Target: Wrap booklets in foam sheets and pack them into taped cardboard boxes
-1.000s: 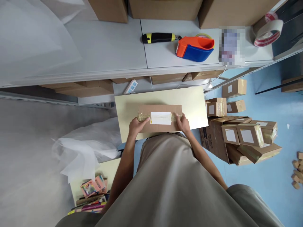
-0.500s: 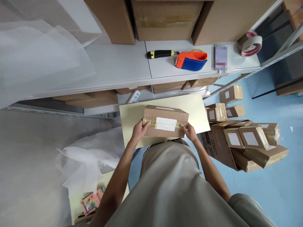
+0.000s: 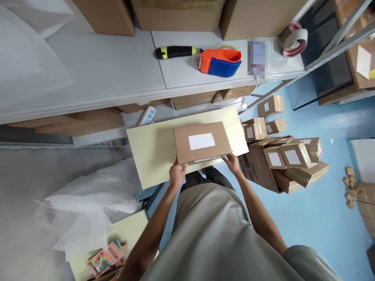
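White wrapping sheets [image 3: 88,203] lie heaped left of the cream board [image 3: 152,156], spilling close to its left edge, and bright printed packets [image 3: 105,259] sit below them. Bare board shows left of the labelled cardboard box [image 3: 201,142], giving free room on that side. The left hand [image 3: 177,175] grips the box's near left corner, fingers curled under the near edge and thumb against the side. The box rests flat on the board, its white label [image 3: 201,141] facing up, its near edge at the board's near edge. The right hand [image 3: 233,162] clasps the near right corner the same way. Right of the board, stacked labelled parcels [image 3: 287,160] crowd just beside its edge. Beyond the board, a grey shelf [image 3: 111,74] carries a yellow-black utility knife [image 3: 175,52] and an orange-blue tape dispenser [image 3: 220,61].
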